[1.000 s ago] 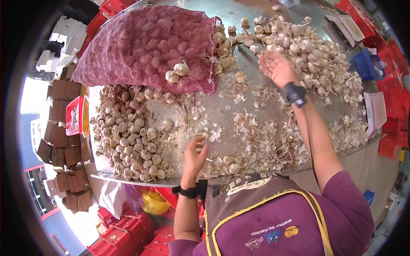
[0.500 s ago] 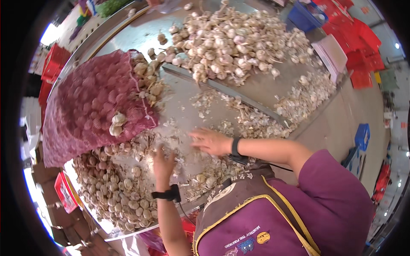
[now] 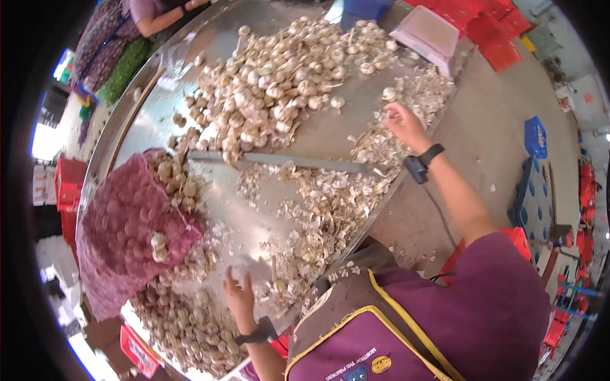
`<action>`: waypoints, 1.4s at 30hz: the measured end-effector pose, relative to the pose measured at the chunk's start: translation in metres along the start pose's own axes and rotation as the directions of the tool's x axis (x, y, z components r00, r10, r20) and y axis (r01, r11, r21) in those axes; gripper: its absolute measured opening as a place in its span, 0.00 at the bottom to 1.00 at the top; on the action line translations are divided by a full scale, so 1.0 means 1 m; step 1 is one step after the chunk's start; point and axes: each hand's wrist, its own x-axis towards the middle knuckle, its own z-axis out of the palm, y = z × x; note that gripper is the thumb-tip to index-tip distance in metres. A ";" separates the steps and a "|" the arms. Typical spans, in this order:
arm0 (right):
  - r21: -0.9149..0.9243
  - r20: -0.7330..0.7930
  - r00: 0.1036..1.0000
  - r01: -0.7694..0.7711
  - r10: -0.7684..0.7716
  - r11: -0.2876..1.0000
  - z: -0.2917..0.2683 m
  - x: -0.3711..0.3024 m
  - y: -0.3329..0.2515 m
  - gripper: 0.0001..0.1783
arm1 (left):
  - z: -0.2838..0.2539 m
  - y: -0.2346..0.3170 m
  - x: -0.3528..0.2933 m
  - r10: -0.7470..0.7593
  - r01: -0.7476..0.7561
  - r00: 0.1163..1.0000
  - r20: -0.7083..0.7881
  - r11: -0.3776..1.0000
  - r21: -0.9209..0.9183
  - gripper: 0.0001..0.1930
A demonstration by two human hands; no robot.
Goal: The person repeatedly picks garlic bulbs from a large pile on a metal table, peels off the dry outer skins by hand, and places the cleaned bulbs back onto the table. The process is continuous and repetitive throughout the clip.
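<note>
- Our left hand lies low in the frame, left of centre, on the metal surface; its fingers are spread open and hold nothing; they rest flat among loose skins just right of the small heap of garlic bulbs at the lower left.
- Our right hand reaches to the upper right of the frame, over the papery garlic skins and scraps near the surface's edge; its fingers are curled in, yet we cannot tell whether they pinch anything.
- The large garlic pile sits at upper centre, beyond a long metal bar that crosses the surface; a red mesh sack full of bulbs slumps at the left, its mouth spilling bulbs.
- We judge the bulbs light, firm and roundish, prone to roll on smooth metal; a cupped palm around the body, or a pinch at the stem, suits them best.
- The skins look feather-light, brittle and flaky; pinching them singly is poor; sweeping with a flat hand serves better.
- The sack seems heavy and slack; it wants both hands, gripped by bunched mesh near the mouth.
</note>
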 end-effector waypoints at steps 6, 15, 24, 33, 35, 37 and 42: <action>-0.018 0.718 0.696 0.000 0.013 1.000 0.027 -0.050 -0.037 0.42 | 0.011 -0.048 -0.060 -0.548 0.550 0.813 0.195 0.834 0.049 0.42; -0.267 0.777 0.625 0.430 -0.071 0.863 0.057 -0.089 -0.061 0.64 | 0.067 0.075 -0.056 -0.066 0.111 0.965 0.253 0.979 -0.169 0.46; -0.025 0.893 0.410 0.457 -0.186 0.889 0.091 -0.089 -0.080 0.71 | 0.091 0.141 -0.051 -0.024 0.065 0.952 0.304 0.990 -0.126 0.57; 0.284 0.905 0.205 0.366 -0.374 0.886 0.148 -0.117 -0.092 0.62 | 0.125 0.167 -0.048 0.076 -0.020 0.975 0.210 0.966 -0.256 0.54; 0.272 0.922 0.193 0.290 -0.335 0.917 0.150 -0.118 -0.096 0.61 | 0.119 0.182 -0.051 0.026 0.043 0.981 0.194 0.937 -0.347 0.45; 0.296 0.909 0.215 0.271 -0.357 0.916 0.163 -0.124 -0.090 0.57 | 0.134 0.169 -0.044 0.145 -0.049 0.973 0.179 0.889 -0.456 0.44; 0.510 0.788 0.272 0.215 -0.553 0.833 0.180 -0.129 -0.078 0.48 | 0.170 0.145 -0.043 0.135 0.036 0.983 0.125 0.522 -0.852 0.36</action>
